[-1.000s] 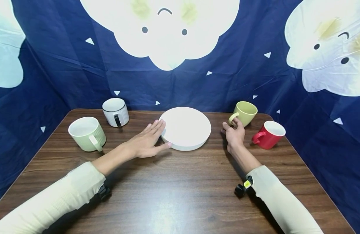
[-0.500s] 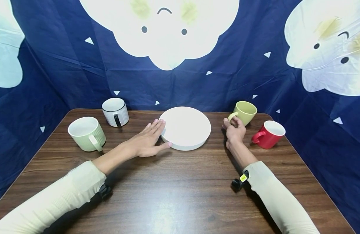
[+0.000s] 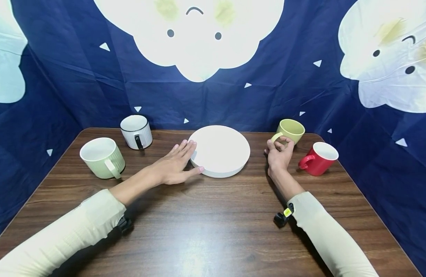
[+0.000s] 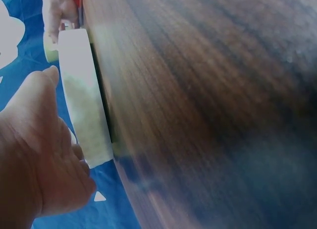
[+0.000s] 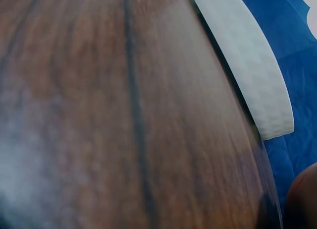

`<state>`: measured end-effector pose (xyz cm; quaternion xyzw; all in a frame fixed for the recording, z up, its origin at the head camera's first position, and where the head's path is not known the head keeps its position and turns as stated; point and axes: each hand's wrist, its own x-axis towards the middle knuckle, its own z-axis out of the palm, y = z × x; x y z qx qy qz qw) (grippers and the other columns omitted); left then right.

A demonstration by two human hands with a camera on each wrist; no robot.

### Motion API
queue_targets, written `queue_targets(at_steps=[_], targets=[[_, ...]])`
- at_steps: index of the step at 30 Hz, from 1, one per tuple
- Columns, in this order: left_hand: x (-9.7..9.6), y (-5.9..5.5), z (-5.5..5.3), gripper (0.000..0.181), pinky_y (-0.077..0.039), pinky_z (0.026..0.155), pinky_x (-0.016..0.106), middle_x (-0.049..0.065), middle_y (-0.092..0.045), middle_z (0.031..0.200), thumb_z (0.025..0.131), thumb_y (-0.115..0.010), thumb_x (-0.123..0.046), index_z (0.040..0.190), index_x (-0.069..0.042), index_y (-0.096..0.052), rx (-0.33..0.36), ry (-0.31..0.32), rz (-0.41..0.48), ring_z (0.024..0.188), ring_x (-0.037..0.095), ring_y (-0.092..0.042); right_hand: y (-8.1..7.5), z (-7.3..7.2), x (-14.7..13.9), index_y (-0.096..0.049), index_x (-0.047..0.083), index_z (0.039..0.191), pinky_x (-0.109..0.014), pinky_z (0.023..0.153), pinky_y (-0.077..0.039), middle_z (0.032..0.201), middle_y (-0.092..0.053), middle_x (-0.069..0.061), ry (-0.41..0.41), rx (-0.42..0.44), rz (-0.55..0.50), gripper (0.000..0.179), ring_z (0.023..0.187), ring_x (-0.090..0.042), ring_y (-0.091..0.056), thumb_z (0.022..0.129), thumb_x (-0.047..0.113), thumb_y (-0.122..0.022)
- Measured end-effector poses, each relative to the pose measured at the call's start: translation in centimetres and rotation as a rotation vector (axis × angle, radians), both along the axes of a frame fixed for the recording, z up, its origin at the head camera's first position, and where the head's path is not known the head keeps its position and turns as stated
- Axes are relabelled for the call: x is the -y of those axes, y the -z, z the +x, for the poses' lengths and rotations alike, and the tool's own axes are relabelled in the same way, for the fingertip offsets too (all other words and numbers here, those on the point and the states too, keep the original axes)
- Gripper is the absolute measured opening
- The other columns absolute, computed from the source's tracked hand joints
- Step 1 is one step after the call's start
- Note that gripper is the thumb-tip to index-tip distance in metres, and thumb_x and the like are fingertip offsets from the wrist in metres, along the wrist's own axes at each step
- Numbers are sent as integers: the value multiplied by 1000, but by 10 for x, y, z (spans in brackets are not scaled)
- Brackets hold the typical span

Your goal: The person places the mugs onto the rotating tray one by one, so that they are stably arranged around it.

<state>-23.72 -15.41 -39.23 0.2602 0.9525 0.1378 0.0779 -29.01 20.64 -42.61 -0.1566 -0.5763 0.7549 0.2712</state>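
A yellow-green mug (image 3: pixel 291 131) stands at the back right of the table, its handle pointing left toward me. My right hand (image 3: pixel 279 157) pinches that handle between thumb and curled fingers. In the middle of the table is a thick white round disc (image 3: pixel 220 152) with a flat top and low side wall. My left hand (image 3: pixel 176 165) lies beside it with fingers straight and spread, fingertips at its left edge. The left wrist view shows the left hand (image 4: pixel 44 149) next to the disc's side (image 4: pixel 81 95). Only a sliver of the right hand (image 5: pixel 303 201) appears in the right wrist view.
A red mug (image 3: pixel 317 161) stands just right of my right hand. On the left are a pale green ribbed mug (image 3: pixel 103 159) and a white ribbed mug (image 3: pixel 136 134) with a black handle. A dark blue cloth (image 3: pixel 213 100) hangs behind the wooden table (image 3: pixel 226 219).
My right hand has closed its thumb and fingers onto the yellow-green mug's handle, its wrist shifting slightly left. My left hand and the disc have stayed put.
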Motion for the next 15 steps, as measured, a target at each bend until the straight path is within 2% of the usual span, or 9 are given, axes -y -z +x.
queue_targets(at_steps=[4, 11, 15], targets=[[0, 0, 0, 107, -5, 147, 58, 17, -3, 191, 112, -41, -77, 181, -5, -4, -9, 2, -3, 179, 39, -1, 1, 0, 0, -52, 20, 124, -22, 62, -61, 90, -61, 3, 1, -2, -3, 43, 73, -11, -73, 101, -7, -77], [1, 0, 1, 103, -4, 147, 58, 16, -3, 191, 113, -40, -77, 182, -11, -5, 1, 0, -5, 179, 39, 0, 1, 1, -1, -52, 24, 124, -23, 61, -63, 84, -63, 5, 40, 1, 27, 44, 68, -13, -63, 100, 2, -83], [1, -1, 1, 99, -4, 147, 60, 17, -3, 191, 113, -41, -76, 183, -14, -7, 3, 4, -1, 179, 40, 1, 1, 2, -2, -55, 20, 131, -23, 63, -64, 83, -62, 7, 59, 10, 44, 43, 70, -13, -69, 101, 3, -82]])
